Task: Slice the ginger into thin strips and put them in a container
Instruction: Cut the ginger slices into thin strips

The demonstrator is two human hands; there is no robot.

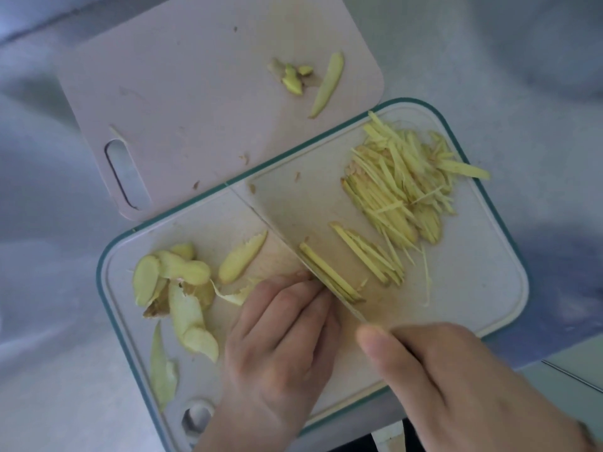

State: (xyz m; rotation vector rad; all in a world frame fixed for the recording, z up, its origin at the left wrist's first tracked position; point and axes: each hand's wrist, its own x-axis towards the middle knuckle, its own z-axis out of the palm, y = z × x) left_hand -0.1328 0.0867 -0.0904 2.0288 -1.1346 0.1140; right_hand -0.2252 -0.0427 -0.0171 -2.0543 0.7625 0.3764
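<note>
Board (483, 288), white with teal rim, is set at centre; a knife (293, 216) is laid across it, its broad pale blade angled from 11 o'clock to 5 o'clock.

The handle is gripped by the right hand (463, 380) at 5 o'clock, fingers curled round it, thumb extended along the top, probably for steering. Handle itself is hidden.

A ginger slice stack (329, 275) is pinned just left of the edge by the left hand (287, 340); its fingertips (313, 288) are pressed together and bent down, likely so the knuckles guide the blade.

Cut strips (401, 181) are heaped at 2 o'clock, apparently pushed clear of the cutting line: thin, pale yellow, fibrous, matchstick-like. A smaller fan (368, 256) is lying beside the blade.

Uncut slices (176, 278), flat, oval and moist-looking, are kept at 9 o'clock within reach of the left hand.

A pink board (182, 93) at 11 o'clock is tucked under the white one; knobbly trimmings (293, 76) are held there.

No container is seen. Slicing is judged roughly half done.
</note>
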